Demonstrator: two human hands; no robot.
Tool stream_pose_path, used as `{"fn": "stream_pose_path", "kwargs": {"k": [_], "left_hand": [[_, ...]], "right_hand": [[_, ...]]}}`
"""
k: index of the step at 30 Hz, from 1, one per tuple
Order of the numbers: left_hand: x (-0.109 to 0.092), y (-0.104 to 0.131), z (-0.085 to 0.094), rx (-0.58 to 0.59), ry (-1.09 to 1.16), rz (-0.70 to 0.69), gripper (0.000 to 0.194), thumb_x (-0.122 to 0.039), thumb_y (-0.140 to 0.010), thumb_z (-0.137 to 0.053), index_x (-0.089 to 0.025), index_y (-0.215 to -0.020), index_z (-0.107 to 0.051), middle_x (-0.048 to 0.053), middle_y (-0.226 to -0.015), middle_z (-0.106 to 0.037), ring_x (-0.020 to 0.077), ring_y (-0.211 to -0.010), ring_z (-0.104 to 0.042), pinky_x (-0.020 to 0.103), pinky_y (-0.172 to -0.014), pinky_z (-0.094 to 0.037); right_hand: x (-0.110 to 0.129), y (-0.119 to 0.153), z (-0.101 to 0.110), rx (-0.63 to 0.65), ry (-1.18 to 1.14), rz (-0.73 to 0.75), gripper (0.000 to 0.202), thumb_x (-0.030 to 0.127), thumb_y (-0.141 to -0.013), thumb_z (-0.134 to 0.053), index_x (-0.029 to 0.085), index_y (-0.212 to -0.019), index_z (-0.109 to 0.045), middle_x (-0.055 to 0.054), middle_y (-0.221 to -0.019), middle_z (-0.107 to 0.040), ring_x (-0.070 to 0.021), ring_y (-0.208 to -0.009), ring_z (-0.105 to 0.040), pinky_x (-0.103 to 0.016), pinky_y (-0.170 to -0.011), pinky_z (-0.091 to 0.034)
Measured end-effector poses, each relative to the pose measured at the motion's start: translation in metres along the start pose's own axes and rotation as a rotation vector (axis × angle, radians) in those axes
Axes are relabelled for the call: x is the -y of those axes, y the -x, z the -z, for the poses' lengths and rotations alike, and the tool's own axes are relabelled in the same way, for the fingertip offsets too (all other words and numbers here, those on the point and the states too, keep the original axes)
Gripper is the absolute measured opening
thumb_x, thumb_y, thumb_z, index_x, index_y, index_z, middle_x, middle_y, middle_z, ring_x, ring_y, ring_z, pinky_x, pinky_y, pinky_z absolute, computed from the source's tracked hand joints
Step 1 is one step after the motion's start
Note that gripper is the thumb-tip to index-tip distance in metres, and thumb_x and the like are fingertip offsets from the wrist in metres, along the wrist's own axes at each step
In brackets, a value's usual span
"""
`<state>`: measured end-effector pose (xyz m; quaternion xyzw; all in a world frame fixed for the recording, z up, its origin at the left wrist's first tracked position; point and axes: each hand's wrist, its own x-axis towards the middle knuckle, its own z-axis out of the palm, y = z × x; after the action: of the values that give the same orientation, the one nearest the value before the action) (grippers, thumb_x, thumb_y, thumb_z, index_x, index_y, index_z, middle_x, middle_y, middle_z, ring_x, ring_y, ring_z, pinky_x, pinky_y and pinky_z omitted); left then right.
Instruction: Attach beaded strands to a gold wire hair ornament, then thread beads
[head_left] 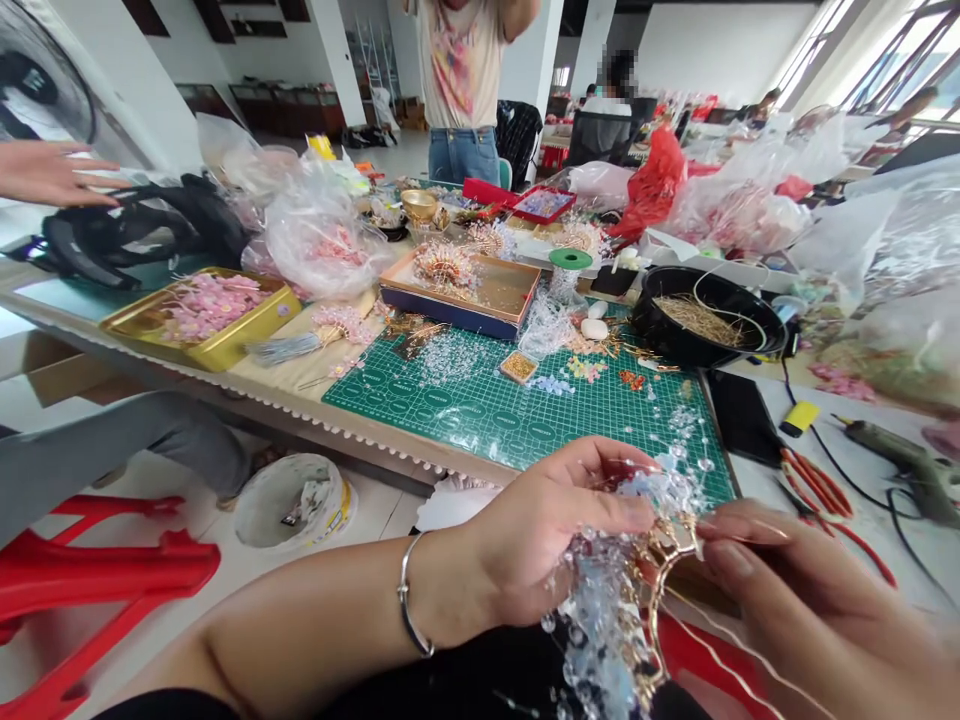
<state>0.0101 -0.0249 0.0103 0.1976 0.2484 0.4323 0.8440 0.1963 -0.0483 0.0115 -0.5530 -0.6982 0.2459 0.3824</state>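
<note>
Near my lap, my left hand (555, 520) is closed round a beaded hair ornament (604, 620), a gold curved frame thick with clear and pale blue beads. The fingers of my right hand (780, 580) pinch thin gold wire (739, 525) against the frame's right side. Loose strands of that wire trail down below my right hand. Just beyond my hands lies a green cutting mat (465, 420) with clear beads (450, 357), a small box of gold beads (518, 367), blue flower pieces (553, 385) and orange ones (631, 380).
A shallow cardboard box (487, 290) holds finished-looking beadwork. Pink flowers fill a gold tin (232, 350) at left. At right are a black bowl (645, 320), red-handled pliers (817, 490) and a glue gun (907, 450). Another person's hand (60, 172) reaches in at far left.
</note>
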Motion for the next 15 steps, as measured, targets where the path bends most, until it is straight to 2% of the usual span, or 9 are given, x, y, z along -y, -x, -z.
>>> {"fn": "stream_pose_path", "kwargs": {"k": [2, 5, 7, 11, 13, 15], "left_hand": [[0.002, -0.003, 0.002, 0.041, 0.033, 0.021, 0.029, -0.012, -0.070, -0.068, -0.017, -0.096, -0.057, 0.000, -0.080, -0.056, 0.0089, -0.060, -0.057, 0.023, -0.058, -0.048], [0.003, -0.005, 0.007, 0.084, 0.071, 0.080, 0.033, -0.012, -0.070, -0.067, -0.019, -0.099, -0.055, 0.000, -0.078, -0.059, 0.0103, -0.057, -0.059, 0.022, -0.055, -0.046], [0.003, -0.007, 0.009, 0.120, 0.114, 0.127, 0.030, -0.014, -0.071, -0.066, -0.020, -0.098, -0.053, 0.000, -0.074, -0.059, 0.0107, -0.053, -0.058, 0.021, -0.052, -0.044], [-0.001, -0.009, 0.012, 0.191, 0.301, 0.172, 0.022, -0.010, -0.072, -0.064, -0.016, -0.091, -0.056, 0.003, -0.079, -0.060, 0.0107, -0.063, -0.060, 0.017, -0.052, -0.042], [-0.003, -0.010, 0.013, 0.180, 0.386, 0.178, 0.022, -0.006, -0.070, -0.063, -0.014, -0.089, -0.057, 0.004, -0.082, -0.058, 0.0089, -0.069, -0.059, 0.014, -0.053, -0.041], [-0.005, -0.009, 0.014, 0.157, 0.381, 0.183, 0.019, -0.009, -0.069, -0.064, -0.013, -0.086, -0.057, 0.004, -0.080, -0.056, 0.0070, -0.063, -0.054, 0.013, -0.051, -0.039]], "right_hand": [[0.005, -0.003, -0.007, 0.064, -0.129, -0.034, 0.011, 0.039, -0.084, -0.060, 0.029, -0.082, -0.062, 0.003, -0.071, -0.066, -0.0144, -0.061, -0.065, -0.020, -0.053, -0.055], [0.011, -0.007, -0.016, 0.048, -0.249, -0.062, 0.008, 0.036, -0.085, -0.060, 0.028, -0.086, -0.062, 0.003, -0.074, -0.066, -0.0158, -0.065, -0.066, -0.024, -0.057, -0.055], [0.015, -0.007, -0.021, 0.025, -0.259, -0.029, 0.006, 0.034, -0.086, -0.060, 0.029, -0.089, -0.061, 0.003, -0.076, -0.067, -0.0154, -0.064, -0.066, -0.025, -0.056, -0.054], [0.026, -0.002, -0.022, -0.083, -0.108, 0.126, 0.004, 0.028, -0.086, -0.058, 0.030, -0.088, -0.061, 0.003, -0.080, -0.067, -0.0141, -0.064, -0.063, -0.024, -0.056, -0.051], [0.024, -0.001, -0.014, -0.150, 0.018, 0.194, 0.006, 0.030, -0.087, -0.056, 0.031, -0.090, -0.061, 0.002, -0.080, -0.066, -0.0146, -0.066, -0.062, -0.024, -0.058, -0.050], [0.011, -0.005, 0.004, -0.256, 0.198, 0.173, 0.010, 0.036, -0.088, -0.054, 0.031, -0.093, -0.061, 0.000, -0.082, -0.067, -0.0172, -0.068, -0.062, -0.028, -0.061, -0.050]]}}
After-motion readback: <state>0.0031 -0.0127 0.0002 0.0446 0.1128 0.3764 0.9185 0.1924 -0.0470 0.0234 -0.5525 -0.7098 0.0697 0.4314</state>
